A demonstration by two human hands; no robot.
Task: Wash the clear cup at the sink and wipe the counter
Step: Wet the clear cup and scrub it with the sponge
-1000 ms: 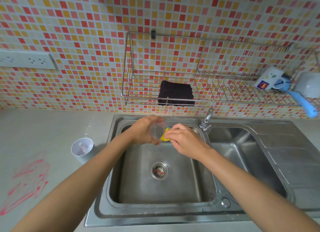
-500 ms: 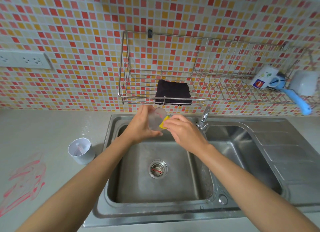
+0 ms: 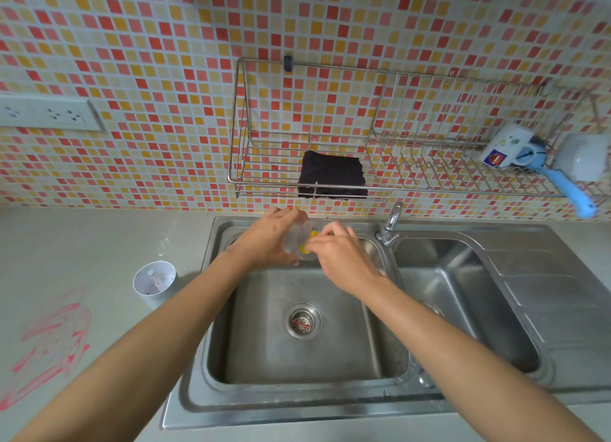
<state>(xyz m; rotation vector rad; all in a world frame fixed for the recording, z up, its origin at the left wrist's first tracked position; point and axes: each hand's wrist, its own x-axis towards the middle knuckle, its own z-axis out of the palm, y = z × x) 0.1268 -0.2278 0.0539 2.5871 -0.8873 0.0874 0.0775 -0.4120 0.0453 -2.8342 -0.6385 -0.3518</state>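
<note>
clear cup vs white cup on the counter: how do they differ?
Clear cup is see-through; white cup is opaque. Clear cup is tilted over the sink, held by the left hand; white cup stands upright on the counter, untouched. Both are open-topped cups.

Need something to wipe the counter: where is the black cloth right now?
In the head view, the black cloth lies folded in the wire rack on the tiled wall, above the left sink basin and up-left of the tap.
</note>
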